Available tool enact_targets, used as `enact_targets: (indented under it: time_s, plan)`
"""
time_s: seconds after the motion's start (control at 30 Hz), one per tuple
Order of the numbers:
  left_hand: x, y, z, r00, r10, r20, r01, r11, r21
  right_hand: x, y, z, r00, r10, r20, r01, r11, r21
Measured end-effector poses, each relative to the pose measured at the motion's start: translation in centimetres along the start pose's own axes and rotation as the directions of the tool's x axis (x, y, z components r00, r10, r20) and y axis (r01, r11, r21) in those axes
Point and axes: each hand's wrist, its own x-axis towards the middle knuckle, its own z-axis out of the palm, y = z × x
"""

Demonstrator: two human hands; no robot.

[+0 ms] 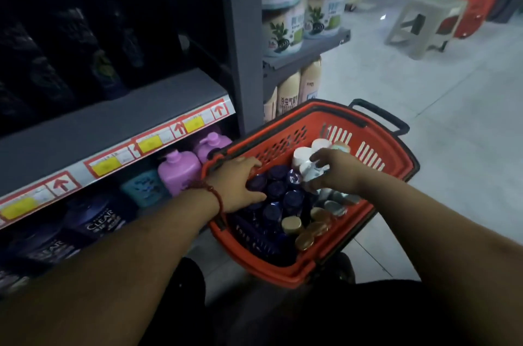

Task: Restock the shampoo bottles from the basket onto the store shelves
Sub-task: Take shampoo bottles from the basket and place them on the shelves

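Down by the floor, next to the shelves (113, 119), stood a red basket (285, 125) full of bottles standing up. The left hand (237, 184) was inside the basket at its left side. Its fingers and thumb were bent round the top of a dark blue bottle (257, 184), and more dark blue tops were packed just beside it. A red string bracelet (212, 192) was on that wrist. The right hand (336, 173) was further back in the basket. Its fingers were curled over a white bottle (307, 168) and held it by the top. Gold caps (305, 232) sat at the near right of the basket. On the low shelf, just left of the basket, stood 2 pink bottles (178, 173) and a blue-green bottle (144, 187). A pale stool (424, 23) stood well apart on the floor.
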Motion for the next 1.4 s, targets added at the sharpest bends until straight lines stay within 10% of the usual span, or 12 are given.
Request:
enact_targets:
  time_s: [0.4, 0.6, 0.9, 1.2, 1.4]
  plan:
    - [8.2, 2.1, 5.0, 0.993, -0.011, 0.116, 0.025, 0.993, -0.117, 4.7, 4.1, -1.4, 0.915, 0.394, 0.086, -0.364, 0.713, 0.6]
    - [11.7, 5.4, 8.5, 0.995, 0.02, 0.102, 0.0, 0.981, -0.192, 6.5, 7.1, -0.1, 0.908, 0.411, -0.075, -0.418, 0.897, -0.143]
    - [14.8, 7.1, 12.4, 0.98, -0.155, 0.122, 0.181, 0.954, -0.238, 7.6, 8.8, 2.7, 0.92, 0.382, 0.083, -0.287, 0.805, -0.519]
    - [14.9, 6.7, 12.0, 0.918, -0.189, 0.349, 0.366, 0.742, -0.561, 8.2, 8.8, 2.5, 0.932, 0.354, -0.075, -0.351, 0.835, -0.424]
    - [12.4, 5.8, 8.1, 0.824, -0.261, 0.503, 0.566, 0.329, -0.756, 5.5, 7.1, -0.9, 0.881, 0.422, -0.216, -0.429, 0.903, 0.016]
